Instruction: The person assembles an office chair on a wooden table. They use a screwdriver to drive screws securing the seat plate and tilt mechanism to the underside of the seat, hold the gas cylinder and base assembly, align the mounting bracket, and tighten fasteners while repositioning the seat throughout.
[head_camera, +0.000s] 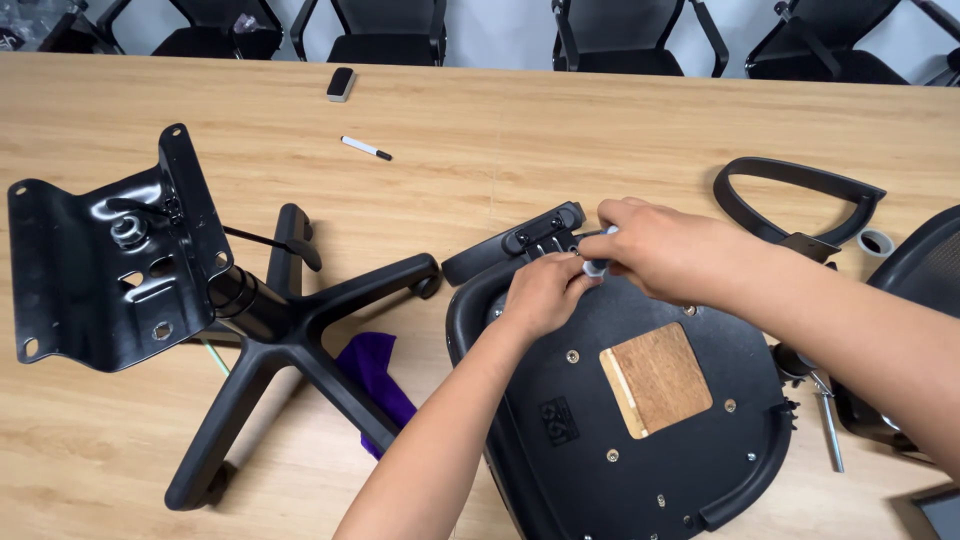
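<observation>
A black chair seat lies upside down on the wooden table, with a bare wooden patch in its middle. A black armrest sits at its far left edge. My left hand rests closed on the seat by the armrest bracket. My right hand grips a small silver tool just above that spot. The two hands touch at the fingertips; what the left fingers pinch is hidden.
A black chair base with its star legs and metal mounting plate lies on its side at left, over a purple cloth. A second armrest, tape roll, mesh backrest, marker and eraser are around.
</observation>
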